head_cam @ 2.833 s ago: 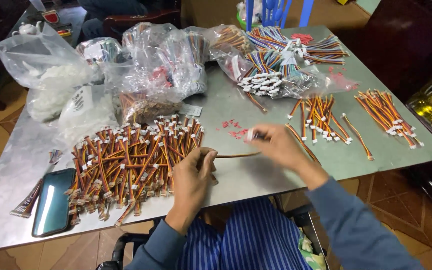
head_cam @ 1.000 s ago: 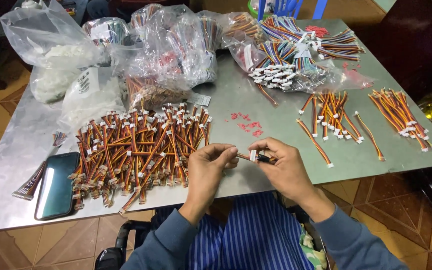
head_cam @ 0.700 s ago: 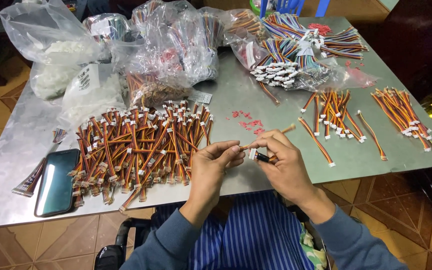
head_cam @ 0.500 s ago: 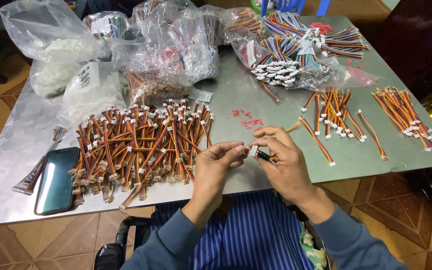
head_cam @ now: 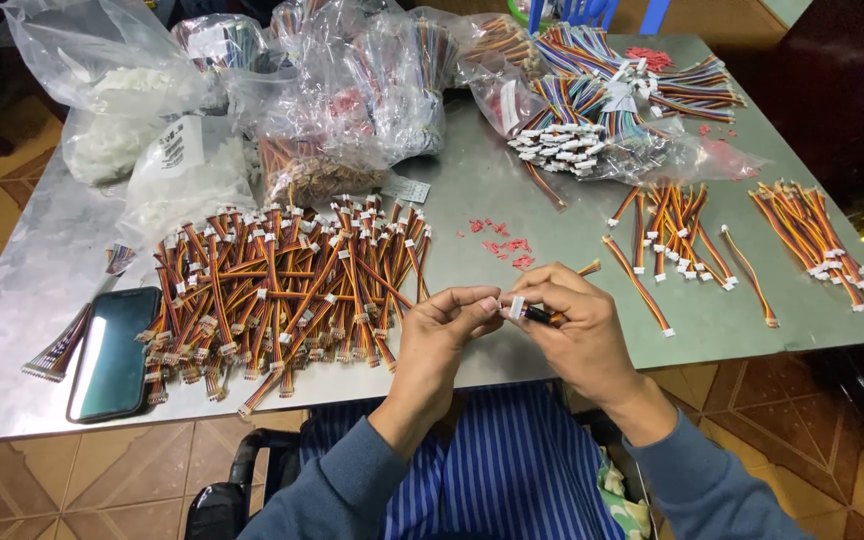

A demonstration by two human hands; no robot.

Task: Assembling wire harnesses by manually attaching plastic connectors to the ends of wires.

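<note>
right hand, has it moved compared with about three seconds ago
Yes. The right hand has drawn back from the red bits on the table to the near edge, meeting the left hand on a wire's white connector.

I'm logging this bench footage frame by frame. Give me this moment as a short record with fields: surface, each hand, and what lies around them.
surface: grey metal table
left hand: fingertips pinched at the small white connector
right hand: grips a short wire lead behind that connector
big pile: orange-brown wire leads with white plugs, left of the hands
small bundles: similar leads, right of the hands
red bits: scattered beyond the hands
phone: dark screen, at the near left edge
bags: clear plastic, along the far side
</note>
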